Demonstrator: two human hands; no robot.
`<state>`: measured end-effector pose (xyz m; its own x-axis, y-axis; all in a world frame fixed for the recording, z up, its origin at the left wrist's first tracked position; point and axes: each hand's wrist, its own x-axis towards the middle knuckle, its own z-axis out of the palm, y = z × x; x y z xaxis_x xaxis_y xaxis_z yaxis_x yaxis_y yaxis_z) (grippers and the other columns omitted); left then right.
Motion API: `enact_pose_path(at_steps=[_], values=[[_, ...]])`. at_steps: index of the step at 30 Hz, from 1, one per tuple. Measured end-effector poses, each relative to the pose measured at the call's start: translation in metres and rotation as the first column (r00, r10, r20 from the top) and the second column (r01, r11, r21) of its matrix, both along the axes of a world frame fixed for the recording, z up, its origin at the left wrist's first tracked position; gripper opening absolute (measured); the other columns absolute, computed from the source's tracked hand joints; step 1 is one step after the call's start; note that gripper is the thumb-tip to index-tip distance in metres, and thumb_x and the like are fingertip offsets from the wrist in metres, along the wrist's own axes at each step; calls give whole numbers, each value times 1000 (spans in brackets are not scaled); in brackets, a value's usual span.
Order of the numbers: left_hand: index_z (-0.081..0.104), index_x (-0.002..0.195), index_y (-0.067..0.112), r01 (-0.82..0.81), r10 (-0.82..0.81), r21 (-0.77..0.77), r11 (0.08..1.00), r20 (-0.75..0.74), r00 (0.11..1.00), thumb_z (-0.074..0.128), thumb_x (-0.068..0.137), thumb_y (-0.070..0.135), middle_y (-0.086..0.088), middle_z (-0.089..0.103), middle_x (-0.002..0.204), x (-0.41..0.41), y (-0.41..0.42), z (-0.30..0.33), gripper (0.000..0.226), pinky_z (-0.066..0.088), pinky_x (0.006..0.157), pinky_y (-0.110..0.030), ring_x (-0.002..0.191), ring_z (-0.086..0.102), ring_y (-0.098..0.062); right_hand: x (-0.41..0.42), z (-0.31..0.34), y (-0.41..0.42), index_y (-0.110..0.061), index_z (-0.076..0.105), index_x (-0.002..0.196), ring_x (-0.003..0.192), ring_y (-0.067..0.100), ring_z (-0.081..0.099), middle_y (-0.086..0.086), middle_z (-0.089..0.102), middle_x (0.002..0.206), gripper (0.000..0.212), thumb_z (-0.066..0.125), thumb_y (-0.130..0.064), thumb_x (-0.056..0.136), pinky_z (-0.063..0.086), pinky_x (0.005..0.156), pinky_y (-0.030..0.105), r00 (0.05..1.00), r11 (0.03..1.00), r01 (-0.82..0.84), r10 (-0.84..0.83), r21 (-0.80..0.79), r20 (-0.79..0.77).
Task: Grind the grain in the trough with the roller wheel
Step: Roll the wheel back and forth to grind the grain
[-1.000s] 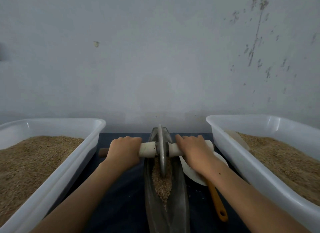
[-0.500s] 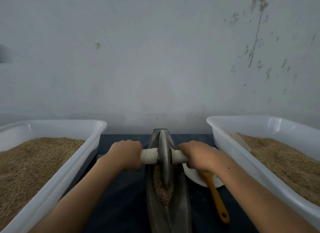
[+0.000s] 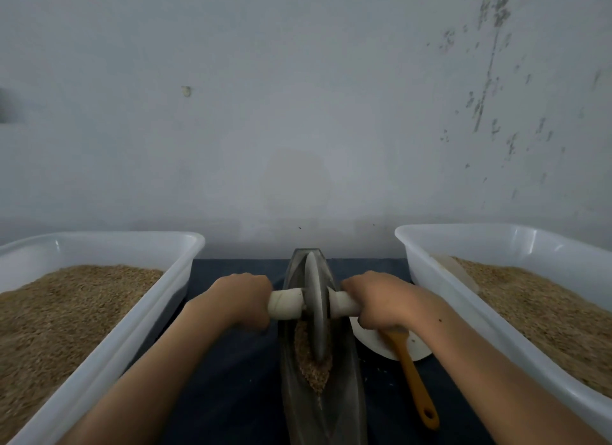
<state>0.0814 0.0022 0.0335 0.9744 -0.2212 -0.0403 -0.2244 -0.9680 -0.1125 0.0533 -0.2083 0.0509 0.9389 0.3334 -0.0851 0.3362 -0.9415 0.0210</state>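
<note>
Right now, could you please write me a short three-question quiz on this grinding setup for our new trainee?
1. True or false: both hands grip the roller wheel's white axle.
2. Where does the orange-handled spatula lie? A) in the left tub B) right of the trough, its head on a white plate C) in the trough
3. Fill in: the two white tubs hold ____.

Key: 1. True: left hand and right hand each grip one side. 2. B. 3. Grain, as in the left tub and right tub.
</note>
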Motion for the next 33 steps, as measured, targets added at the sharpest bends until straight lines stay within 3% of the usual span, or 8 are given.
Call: enact_pose_path(at_steps=[4,8,12,15,21,26,30,33], values=[[55,116,18,-2,2,-1,1000,-90,996,72,74,32,-2,63,106,-1,-2,4,47,41,70,-27,88,58,-17,-2,1,0,-14,51,128,93,22,58,8,59,111,44,56,-7,85,41,69,27,998,1000,6,-7,-5,-70],[56,113,21,29,-31,17,999,119,992,67,77,36,1,63,101,-1,-1,-1,40,40,69,-28,87,58,-16,0,-2,1,-14,49,124,100,24,57,9,57,115,38,52,-4,87,39,75,29,999,999,31,-31,-15,8],[57,106,28,81,-69,-19,997,359,931,59,80,38,5,64,98,4,0,-9,28,39,68,-28,90,60,-17,4,-13,4,-20,35,96,98,27,55,6,58,107,25,50,-3,85,30,79,33,966,999,24,-15,-30,259],[55,102,28,96,-71,-38,995,421,904,57,81,38,5,64,96,4,-1,-10,23,36,67,-28,88,60,-17,8,-19,3,-21,32,92,99,25,54,2,59,104,28,51,-3,83,31,84,35,947,1000,28,-26,-1,319],[58,110,22,56,-52,-36,998,110,993,66,77,34,2,64,100,1,-1,-1,36,40,69,-27,87,58,-15,3,-9,0,-17,49,110,87,22,54,6,59,106,28,56,-9,84,35,70,30,987,1000,-3,2,6,161],[60,112,16,8,-30,-129,992,-165,986,72,73,26,-2,66,98,-1,5,2,42,47,73,-27,87,62,-18,0,-1,4,-12,54,122,93,23,59,8,61,108,37,55,-10,85,39,69,29,999,998,-12,15,-56,39],[58,105,20,22,-19,-57,998,59,998,67,75,32,5,55,83,-2,1,-1,34,41,66,-28,76,54,-15,2,-9,5,-16,51,118,99,25,57,7,59,111,33,52,-8,86,36,74,29,987,999,18,-13,-32,160],[57,104,25,55,-47,-16,998,305,951,60,80,34,4,62,93,-1,-2,-6,26,38,66,-28,85,59,-17,7,-19,4,-20,43,102,99,25,56,4,60,107,23,51,-7,86,31,76,30,950,1000,26,-26,4,311]])
